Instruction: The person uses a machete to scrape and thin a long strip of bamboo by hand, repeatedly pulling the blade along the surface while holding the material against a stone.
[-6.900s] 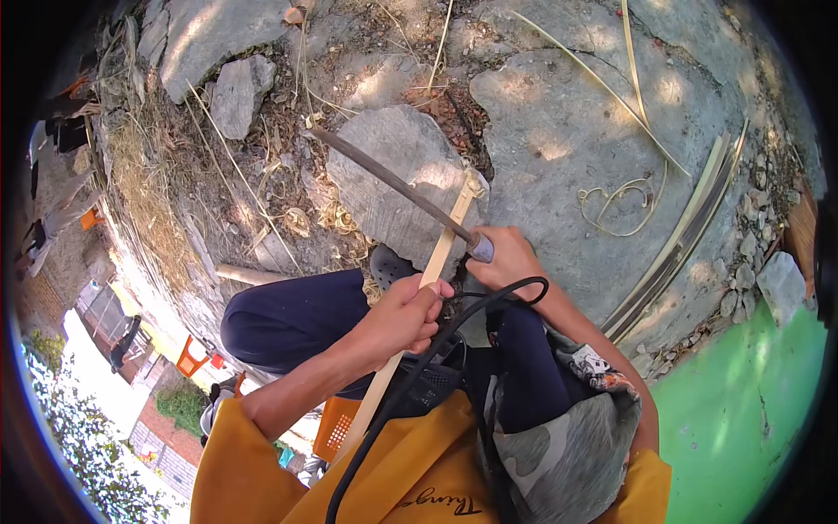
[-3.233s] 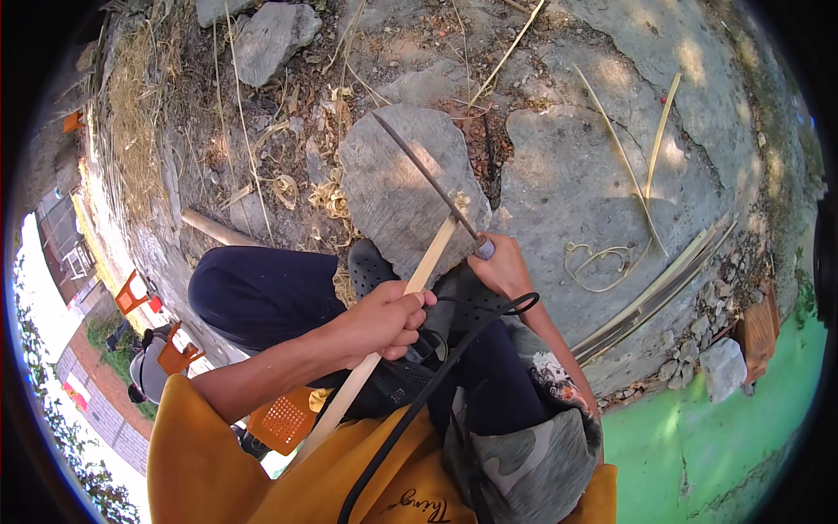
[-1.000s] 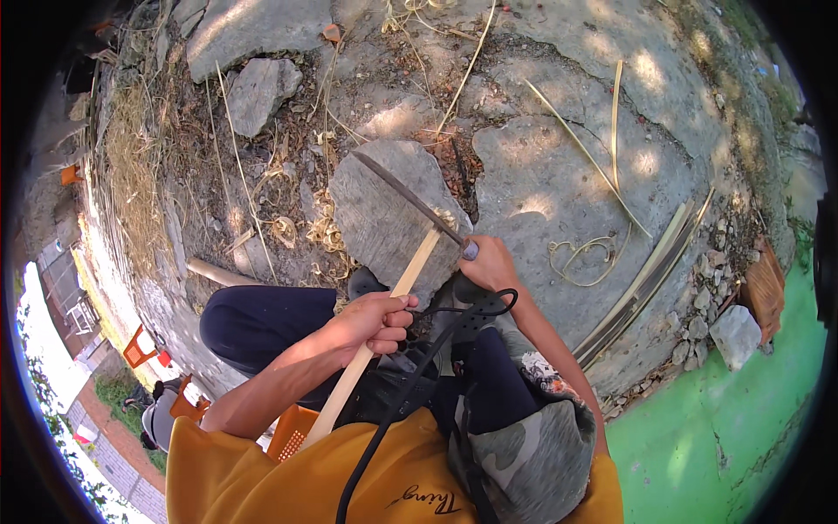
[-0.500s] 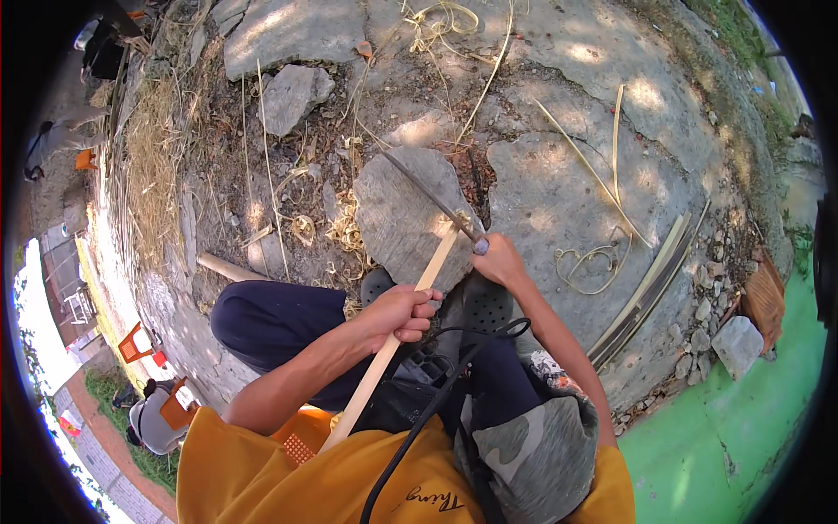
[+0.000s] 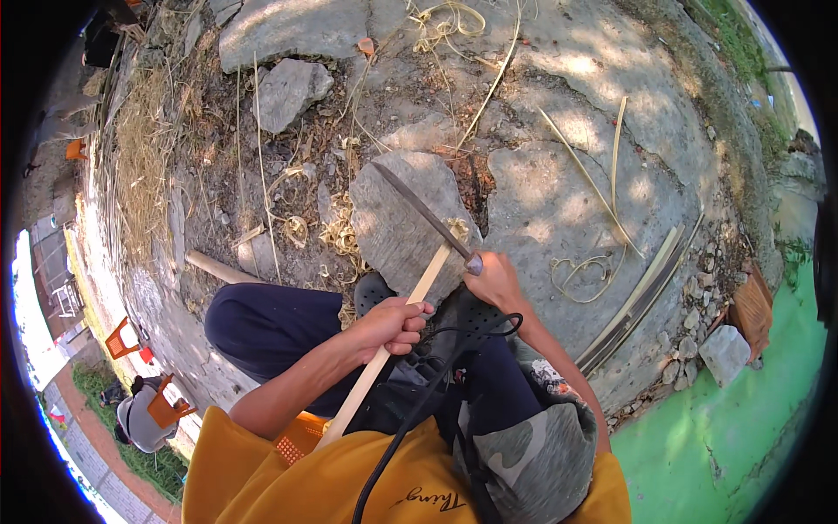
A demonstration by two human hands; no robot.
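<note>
Gripping a pale bamboo strip (image 5: 394,341), the left hand (image 5: 390,321) is closed around it roughly mid-length, fingers wrapped over the top. Strip runs diagonally: lower end down past the yellow shirt (image 5: 349,489) near the person's waist, upper end up and right to the knife blade.

Right hand (image 5: 497,281) is closed on the handle of a long dark knife (image 5: 419,214). Metal ferrule of the handle shows just at the thumb side. Blade extends up-left from that hand, lying across the flat grey stone (image 5: 397,236).

Strip tip meets the blade just beside the right hand, at the handle end of the blade, over the stone's lower right edge. So the contact point sits well above the left grip and right next to the right grip. Can't tell whether the edge is biting into the strip or just resting on it.

Around it:
- curled bamboo shavings (image 5: 336,236) on the ground left of the stone
- loose thin slivers (image 5: 587,272) coiled right of the right hand
- bundle of long split strips (image 5: 642,293) lying further right, near the rubble edge
- a round stick (image 5: 218,267) on the ground left of the knee
- black cable (image 5: 419,402) looping from the right wrist down across the lap
- dark blue trouser leg (image 5: 262,323) under the left forearm
</note>
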